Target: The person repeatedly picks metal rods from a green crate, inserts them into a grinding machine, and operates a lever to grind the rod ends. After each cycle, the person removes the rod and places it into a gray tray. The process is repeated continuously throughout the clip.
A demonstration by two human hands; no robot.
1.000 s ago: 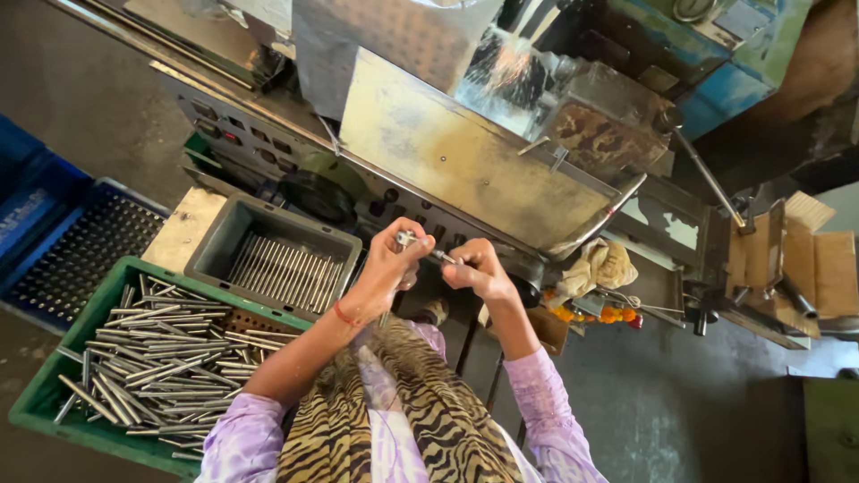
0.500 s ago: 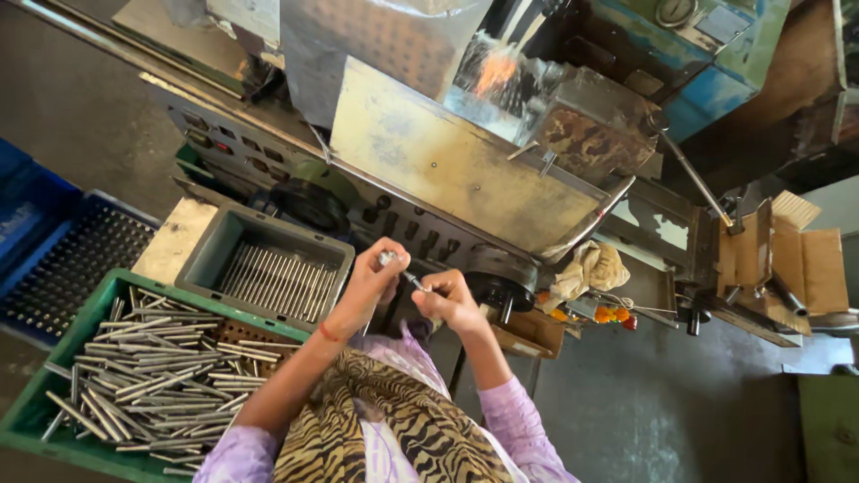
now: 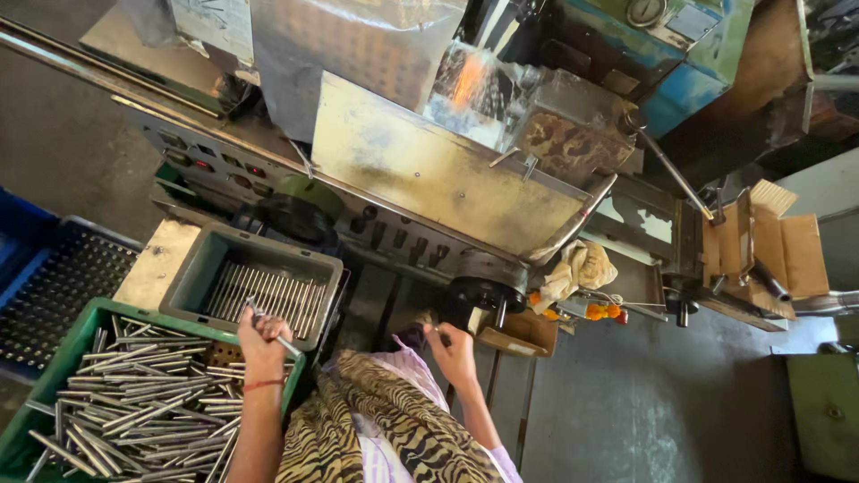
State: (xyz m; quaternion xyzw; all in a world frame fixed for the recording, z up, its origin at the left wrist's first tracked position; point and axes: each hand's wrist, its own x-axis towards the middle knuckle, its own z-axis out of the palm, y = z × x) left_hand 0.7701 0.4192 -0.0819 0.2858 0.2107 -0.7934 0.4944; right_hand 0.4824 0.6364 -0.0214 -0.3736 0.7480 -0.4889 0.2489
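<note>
**Head view: one hand on a steel rod, the other at the machine's front**

Head camera looks straight down on a person seated before a large grey metal machine [image 3: 447, 179] with a slanted, stained sheet-metal guard. The left hand [image 3: 262, 335] is closed in a fist around a thin, short, silver steel rod [image 3: 268, 329], which pokes out above and below the fingers. That hand hovers over the near rim of a grey plastic bin [image 3: 183, 277] whose floor is lined with neat rows of similar rods. Just beside it, nearer the person, sits a green plastic crate [image 3: 54, 367] heaped with loose steel rods lying at all angles. Further to the left stands a blue plastic tray [image 3: 27, 241] with a dark perforated insert.

The right hand [image 3: 454, 351] reaches toward the machine's lower front, fingers curled together; whether it grips anything cannot be told from this angle. Near it sits a small brown cardboard box [image 3: 523, 333], and above that a crumpled cream cloth [image 3: 582, 266] lies on the machine ledge. Folded cardboard pieces [image 3: 778, 241] rest at the far right. A zebra-patterned garment [image 3: 394, 429] covers the person's lap.
</note>
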